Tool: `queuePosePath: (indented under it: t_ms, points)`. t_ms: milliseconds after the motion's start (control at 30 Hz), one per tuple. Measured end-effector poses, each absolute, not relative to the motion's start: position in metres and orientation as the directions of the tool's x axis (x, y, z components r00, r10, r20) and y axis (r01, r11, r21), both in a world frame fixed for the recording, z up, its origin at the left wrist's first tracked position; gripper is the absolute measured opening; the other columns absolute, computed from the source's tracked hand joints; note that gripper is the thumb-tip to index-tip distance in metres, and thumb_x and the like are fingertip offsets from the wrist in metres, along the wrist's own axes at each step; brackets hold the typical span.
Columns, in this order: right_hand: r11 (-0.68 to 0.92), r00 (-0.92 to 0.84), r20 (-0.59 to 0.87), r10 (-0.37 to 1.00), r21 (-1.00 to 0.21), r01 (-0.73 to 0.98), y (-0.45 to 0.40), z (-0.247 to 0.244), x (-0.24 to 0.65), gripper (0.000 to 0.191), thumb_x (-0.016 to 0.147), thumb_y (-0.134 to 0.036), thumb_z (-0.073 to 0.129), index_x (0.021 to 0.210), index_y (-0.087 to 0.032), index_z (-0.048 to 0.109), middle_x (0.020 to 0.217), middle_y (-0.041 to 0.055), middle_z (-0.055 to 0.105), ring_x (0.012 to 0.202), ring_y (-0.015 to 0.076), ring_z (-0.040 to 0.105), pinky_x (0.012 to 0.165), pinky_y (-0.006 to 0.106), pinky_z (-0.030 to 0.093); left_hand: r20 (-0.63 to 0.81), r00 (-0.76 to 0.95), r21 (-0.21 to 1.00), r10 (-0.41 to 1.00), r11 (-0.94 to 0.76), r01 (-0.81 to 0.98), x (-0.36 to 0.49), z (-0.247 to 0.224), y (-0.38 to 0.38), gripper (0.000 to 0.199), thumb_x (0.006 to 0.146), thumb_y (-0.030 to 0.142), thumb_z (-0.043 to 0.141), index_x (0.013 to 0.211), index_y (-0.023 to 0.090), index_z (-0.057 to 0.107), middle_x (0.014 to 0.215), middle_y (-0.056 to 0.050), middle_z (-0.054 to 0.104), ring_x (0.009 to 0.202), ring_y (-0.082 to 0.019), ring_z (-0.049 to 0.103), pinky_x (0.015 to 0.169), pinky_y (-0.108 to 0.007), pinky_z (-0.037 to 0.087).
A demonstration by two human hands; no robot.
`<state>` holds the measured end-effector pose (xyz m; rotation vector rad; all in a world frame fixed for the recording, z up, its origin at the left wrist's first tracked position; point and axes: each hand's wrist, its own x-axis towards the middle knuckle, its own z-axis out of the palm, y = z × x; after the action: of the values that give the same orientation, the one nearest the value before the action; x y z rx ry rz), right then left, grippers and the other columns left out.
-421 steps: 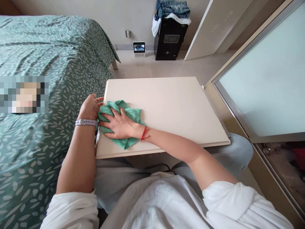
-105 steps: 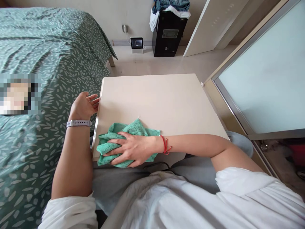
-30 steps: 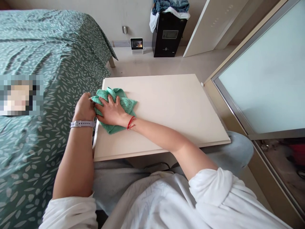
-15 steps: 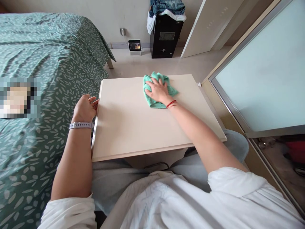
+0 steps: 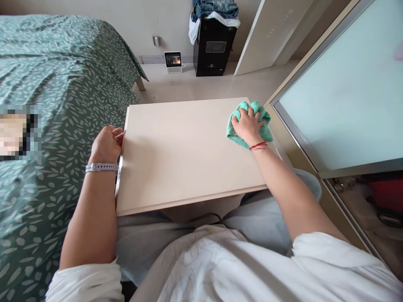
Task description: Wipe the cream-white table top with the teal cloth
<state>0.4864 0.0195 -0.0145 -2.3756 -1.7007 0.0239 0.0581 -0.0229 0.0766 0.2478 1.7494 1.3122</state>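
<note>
A cream rectangular board (image 5: 185,155) lies flat like a tabletop above my knees. Over its far right part, my right hand (image 5: 248,123) presses on a green cloth (image 5: 234,130), fingers spread, with folds of the cloth bunched between and ahead of them. The cloth reaches the board's right edge. At the opposite side, my left hand (image 5: 107,142) holds the board's left edge with its fingers curled in against the side, the fingertips partly hidden by the edge.
A bed with a green leaf-patterned cover (image 5: 63,126) stands close on the left. Beyond the board are a small screen (image 5: 173,60), a black cabinet (image 5: 214,50) with clothes on top (image 5: 215,8), and a door (image 5: 270,33). A frosted sliding panel (image 5: 346,96) is on the right.
My right hand has moved right with the green cloth, from the far middle of the board to its right edge. My left hand remains at the left edge. The view has shifted slightly.
</note>
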Motion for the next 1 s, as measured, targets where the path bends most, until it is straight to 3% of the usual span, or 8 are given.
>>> queuePosePath:
  t_ms: [133,367,600,767,900,1000]
  points:
    - [-0.340,0.361,0.126,0.924,-0.166,0.926,0.005,-0.022,0.476,0.059,0.126,-0.044,0.044,0.168,-0.018,0.075,0.187,0.0358,0.058,0.167,0.0592,0.051,0.127,0.095,0.046,-0.528,-0.578,0.848,0.622,0.418,-0.326,0.058,0.075,-0.023,0.033,0.128,0.021,0.046,0.099,0.021,0.062,0.087,-0.004,0.060,0.073,-0.021,0.059,0.074,-0.031,0.067]
    - [-0.233,0.249,0.089,0.964,-0.163,0.959,-0.004,-0.006,0.418,0.060,0.125,-0.038,0.047,0.173,-0.014,0.074,0.192,0.0363,0.056,0.172,0.0610,0.051,0.133,0.094,0.046,-0.523,-0.577,0.852,0.627,0.404,-0.333,0.052,0.068,-0.019,0.027,0.126,0.022,0.048,0.105,0.021,0.065,0.090,-0.006,0.064,0.077,-0.023,0.065,0.076,-0.035,0.072]
    - [0.073,-0.069,0.024,0.997,-0.260,0.963,-0.007,0.016,0.315,0.066,0.122,-0.033,0.056,0.183,-0.013,0.071,0.201,0.0320,0.053,0.181,0.0609,0.046,0.143,0.100,0.036,-0.526,-0.565,0.851,0.636,0.403,-0.338,0.052,0.068,-0.019,0.030,0.129,0.024,0.047,0.104,0.021,0.064,0.091,-0.005,0.064,0.074,-0.021,0.063,0.075,-0.031,0.070]
    - [0.305,-0.313,0.014,0.950,-0.274,0.912,-0.022,0.019,0.243,0.066,0.124,-0.039,0.060,0.186,-0.019,0.071,0.206,0.0253,0.052,0.188,0.0586,0.043,0.146,0.095,0.039,-0.545,-0.569,0.838,0.616,0.423,-0.344,0.052,0.071,-0.017,0.026,0.128,0.024,0.048,0.110,0.020,0.066,0.089,-0.005,0.064,0.071,-0.022,0.063,0.069,-0.031,0.067]
    - [0.485,-0.488,0.041,0.872,-0.210,0.849,-0.039,0.017,0.197,0.068,0.128,-0.049,0.057,0.189,-0.024,0.069,0.207,0.0189,0.053,0.189,0.0538,0.045,0.148,0.088,0.044,-0.561,-0.532,0.828,0.635,0.430,-0.360,0.046,0.074,-0.018,0.028,0.126,0.020,0.045,0.112,0.019,0.069,0.084,-0.006,0.067,0.062,-0.020,0.057,0.053,-0.026,0.053]
    - [0.592,-0.592,0.067,0.803,-0.202,0.780,-0.052,0.014,0.177,0.071,0.125,-0.060,0.059,0.187,-0.028,0.074,0.206,0.0126,0.058,0.186,0.0569,0.048,0.144,0.082,0.048,-0.578,-0.494,0.816,0.649,0.439,-0.376,0.038,0.070,-0.017,0.031,0.128,0.023,0.042,0.112,0.020,0.069,0.079,-0.003,0.062,0.055,-0.018,0.052,0.047,-0.024,0.041]
